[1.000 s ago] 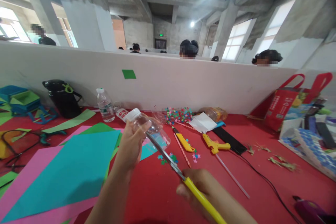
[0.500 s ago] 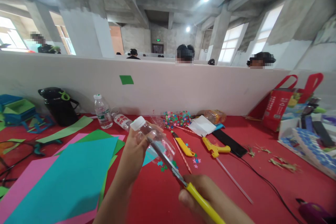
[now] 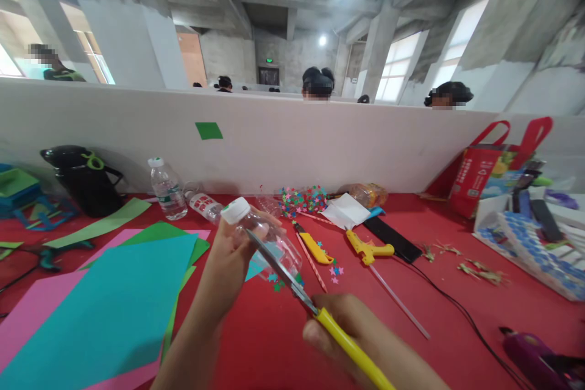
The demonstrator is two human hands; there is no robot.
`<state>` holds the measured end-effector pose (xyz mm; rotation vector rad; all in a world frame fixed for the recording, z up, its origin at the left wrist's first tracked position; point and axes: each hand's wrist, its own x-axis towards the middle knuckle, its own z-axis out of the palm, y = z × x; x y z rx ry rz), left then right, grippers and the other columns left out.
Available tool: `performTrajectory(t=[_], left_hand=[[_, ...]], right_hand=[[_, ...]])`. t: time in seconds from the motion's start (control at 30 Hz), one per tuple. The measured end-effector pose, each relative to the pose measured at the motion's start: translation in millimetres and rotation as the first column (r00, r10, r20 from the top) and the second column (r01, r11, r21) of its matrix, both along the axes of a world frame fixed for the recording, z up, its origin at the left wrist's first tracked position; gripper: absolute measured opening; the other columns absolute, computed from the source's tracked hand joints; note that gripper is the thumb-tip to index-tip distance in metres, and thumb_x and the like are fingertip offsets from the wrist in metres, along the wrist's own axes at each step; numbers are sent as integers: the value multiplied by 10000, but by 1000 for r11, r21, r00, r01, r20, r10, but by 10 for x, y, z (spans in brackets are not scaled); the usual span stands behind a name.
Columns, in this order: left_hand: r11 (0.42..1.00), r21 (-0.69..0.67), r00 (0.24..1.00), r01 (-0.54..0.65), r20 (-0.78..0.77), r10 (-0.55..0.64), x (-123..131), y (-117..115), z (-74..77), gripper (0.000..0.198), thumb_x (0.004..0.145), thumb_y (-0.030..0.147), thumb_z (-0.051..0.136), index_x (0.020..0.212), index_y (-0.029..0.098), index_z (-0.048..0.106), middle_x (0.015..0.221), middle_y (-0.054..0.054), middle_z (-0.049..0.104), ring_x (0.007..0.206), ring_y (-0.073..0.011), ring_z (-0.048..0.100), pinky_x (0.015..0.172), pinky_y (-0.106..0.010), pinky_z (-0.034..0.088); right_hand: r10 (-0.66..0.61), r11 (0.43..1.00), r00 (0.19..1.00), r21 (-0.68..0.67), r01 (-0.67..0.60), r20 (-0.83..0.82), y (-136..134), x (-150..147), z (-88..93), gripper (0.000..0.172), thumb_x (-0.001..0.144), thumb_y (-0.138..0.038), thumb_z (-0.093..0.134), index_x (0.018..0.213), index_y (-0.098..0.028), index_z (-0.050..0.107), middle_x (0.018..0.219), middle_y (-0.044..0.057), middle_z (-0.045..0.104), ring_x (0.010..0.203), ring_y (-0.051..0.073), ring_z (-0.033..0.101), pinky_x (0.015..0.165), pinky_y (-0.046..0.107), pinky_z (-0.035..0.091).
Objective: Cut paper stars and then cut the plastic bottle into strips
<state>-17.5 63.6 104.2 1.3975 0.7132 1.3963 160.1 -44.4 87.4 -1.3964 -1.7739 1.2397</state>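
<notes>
My left hand is closed around a clear plastic bottle with a white cap, tilted so the cap points up and left. In my right hand is a pair of yellow-handled scissors. The metal blades lie across the bottle near its shoulder, tips close to my left fingers; whether they cut into the plastic cannot be made out. Beneath the bottle are small star sequins and a piece of blue paper. A yellow utility knife lies to the right of the bottle.
Coloured paper sheets lie at left. Behind them stand a black flask and a water bottle. To the right are a yellow glue gun, its cable and a red bag. A white partition runs along the back.
The view has shifted slightly, so the table's things sit a little further left and higher. Both hands keep their holds; the scissor blades stay against the bottle.
</notes>
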Motion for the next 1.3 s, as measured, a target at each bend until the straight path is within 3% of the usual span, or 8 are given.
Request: performTrajectory(t=[0.13,0.4,0.6,0.83,1.07,1.3], left_hand=[[1000,20,1000,10,-20,-10,30,-3,-1,133,823,301,666,894,204,610,903,-33,694,854,-208,664,754,-322,510],[999,-3,999,-33,-24,33,4,-8,29,162,795,259,680,923,212,592,889,-18,694,838,-199,656,737,-311,497],[995,79,991,-54,-120,63,22,-20,114,123,802,291,674,855,196,616,839,-30,693,767,-188,643,694,-296,486],[994,91,990,-63,-120,74,18,-6,111,141,782,285,690,844,200,595,807,-27,685,739,-193,637,680,-304,484],[993,108,984,-56,-161,73,-23,-11,100,131,832,317,643,857,193,609,795,-33,682,725,-187,639,657,-299,491],[992,110,984,-63,-160,80,-3,11,86,122,843,320,637,860,201,612,840,-33,694,738,-178,641,684,-300,492]], right_hand=[[15,1000,1000,20,-14,-10,10,-2,38,655,790,-862,385,660,-220,374,547,-79,273,497,84,265,429,239,153],[0,994,1000,-113,-1,-11,-31,16,42,501,890,-635,538,670,-208,396,561,-86,309,489,68,260,420,215,192],[38,999,999,-38,-39,-29,-51,90,60,533,905,-711,417,721,-212,401,580,-63,421,480,68,351,414,205,214],[-32,991,992,-131,16,-121,-49,30,4,594,827,-791,454,668,-223,379,496,-91,339,398,59,307,383,209,178],[38,997,998,-68,-41,-51,33,46,72,554,855,-703,517,623,-216,391,468,-90,293,431,70,274,411,227,134],[-61,976,998,-208,57,-13,28,-12,109,457,904,-524,560,596,-229,396,395,-108,343,328,63,328,343,187,204]])
